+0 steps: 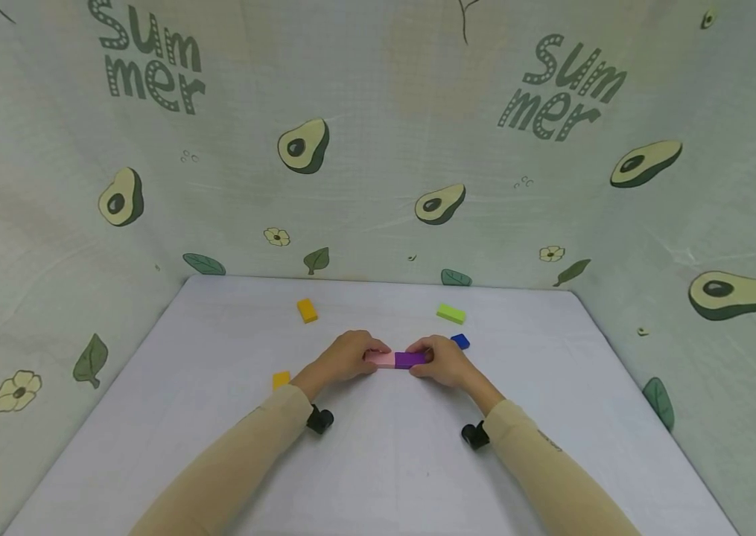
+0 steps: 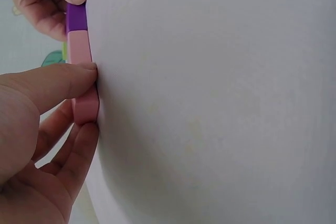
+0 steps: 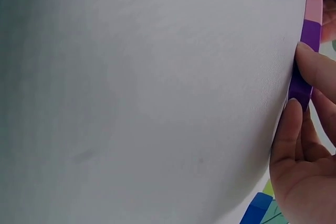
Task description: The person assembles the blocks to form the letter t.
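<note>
A pink block (image 1: 383,360) and a purple block (image 1: 409,360) lie end to end on the white table, their short ends touching. My left hand (image 1: 348,356) pinches the pink block, thumb on the near side; in the left wrist view the fingers wrap its outer end. The purple block's outer end is held by my right hand (image 1: 443,362) between thumb and fingers, also seen on the purple block (image 3: 311,36) in the right wrist view. Just beyond the right hand lies a blue block (image 1: 461,341), partly hidden by it.
A yellow-orange block (image 1: 307,310) and a lime green block (image 1: 451,313) lie toward the table's back. Another yellow-orange block (image 1: 281,380) is beside the left wrist, partly covered by the forearm. A printed cloth (image 1: 378,112) hangs behind and around the table (image 1: 391,461).
</note>
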Available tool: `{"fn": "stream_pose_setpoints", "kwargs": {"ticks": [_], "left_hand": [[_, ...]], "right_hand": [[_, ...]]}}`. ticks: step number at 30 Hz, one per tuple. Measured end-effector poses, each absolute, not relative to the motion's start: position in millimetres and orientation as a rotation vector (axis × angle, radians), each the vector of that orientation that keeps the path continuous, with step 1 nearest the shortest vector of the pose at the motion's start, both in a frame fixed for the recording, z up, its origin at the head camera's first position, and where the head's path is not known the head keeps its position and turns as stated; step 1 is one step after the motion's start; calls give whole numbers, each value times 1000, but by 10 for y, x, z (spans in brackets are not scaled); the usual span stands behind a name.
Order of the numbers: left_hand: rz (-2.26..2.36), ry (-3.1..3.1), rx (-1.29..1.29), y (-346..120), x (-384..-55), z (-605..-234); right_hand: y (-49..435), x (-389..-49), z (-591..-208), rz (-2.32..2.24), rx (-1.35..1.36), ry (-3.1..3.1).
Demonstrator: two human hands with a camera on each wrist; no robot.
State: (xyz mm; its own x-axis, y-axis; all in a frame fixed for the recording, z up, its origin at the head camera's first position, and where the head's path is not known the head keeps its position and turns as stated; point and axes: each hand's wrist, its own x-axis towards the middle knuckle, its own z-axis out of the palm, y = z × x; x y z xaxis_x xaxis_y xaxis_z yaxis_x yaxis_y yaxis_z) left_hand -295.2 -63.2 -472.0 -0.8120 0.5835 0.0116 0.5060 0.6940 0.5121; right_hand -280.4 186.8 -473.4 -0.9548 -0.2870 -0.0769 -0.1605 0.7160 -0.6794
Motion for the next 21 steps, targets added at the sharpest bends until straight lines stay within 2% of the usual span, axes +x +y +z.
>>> {"fn": "stream_pose_setpoints", "kwargs": {"ticks": [21], "left_hand": [[747,2716,874,-673,-2994,-4639]], "right_hand": [[1873,-2810,-4737,-1048,-357,2745]]}}
